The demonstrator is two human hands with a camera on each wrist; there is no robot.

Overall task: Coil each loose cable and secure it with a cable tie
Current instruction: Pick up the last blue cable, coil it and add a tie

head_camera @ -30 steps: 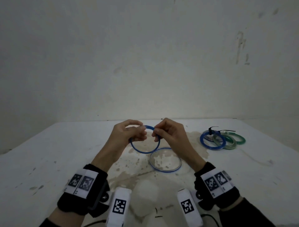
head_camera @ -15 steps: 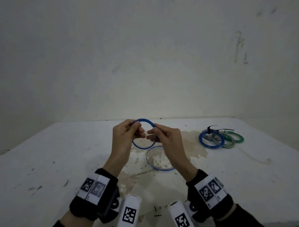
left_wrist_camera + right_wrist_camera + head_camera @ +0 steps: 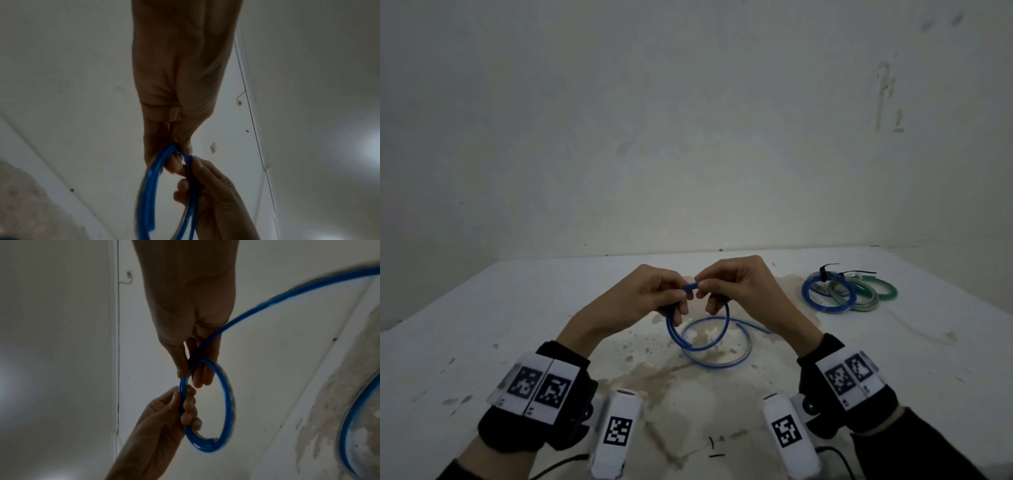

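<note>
Both hands are closed on the blue cable (image 3: 697, 337), held up over the stained middle of the table (image 3: 482, 325). Left hand (image 3: 640, 298) grips the gathered turns between thumb and curled fingers; the right hand (image 3: 739, 286) pinches the strand just beside it, at the top of the loop. From the right wrist view the coil (image 3: 207, 404) hangs as a small ring, with the loose run leaving through the right fingers (image 3: 202, 374) and trailing down to a wide turn lying flat on the table.

The step in hand looks like winding, about midway, since a whole turn is not yet gathered. To do it well, the left hand should probably keep its grip at one fixed spot so the turns do not spring apart, while the right brings each new turn round to the same size and lays it beside the others without twisting it. Letting the strand slide through the right fingers would avoid kinks.

Finished coils (image 3: 849, 294), blue and green, lie tied at the far right.
</note>
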